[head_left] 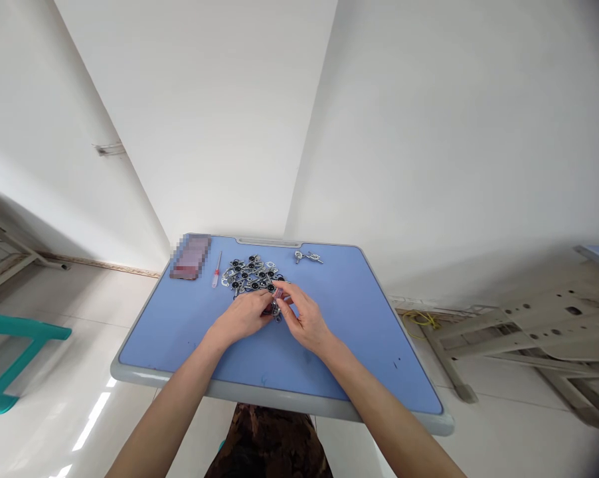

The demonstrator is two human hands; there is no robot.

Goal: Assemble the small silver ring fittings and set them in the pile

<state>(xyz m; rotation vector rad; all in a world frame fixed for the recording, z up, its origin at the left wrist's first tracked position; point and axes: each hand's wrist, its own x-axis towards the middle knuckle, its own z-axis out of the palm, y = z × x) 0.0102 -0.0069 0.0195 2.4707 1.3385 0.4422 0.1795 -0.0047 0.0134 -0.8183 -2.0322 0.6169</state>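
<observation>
Near the middle of the blue table, my left hand (246,315) and my right hand (303,317) meet with fingers bent together. Between them is a small silver metal part (277,312), partly hidden by the fingers. My right fingertips close on a small reddish, clear piece (278,293), whose kind I cannot make out. Just beyond the hands lies a pile of small metal parts with round black pieces (252,267). To its left rests a screwdriver (216,275) with a clear and red handle.
Two or so similar metal pieces (308,257) lie apart at the back of the table (359,332). A blurred-out phone-like slab (192,257) lies at the back left. White walls stand behind. A green stool (25,328) is at left, a metal frame (509,332) at right.
</observation>
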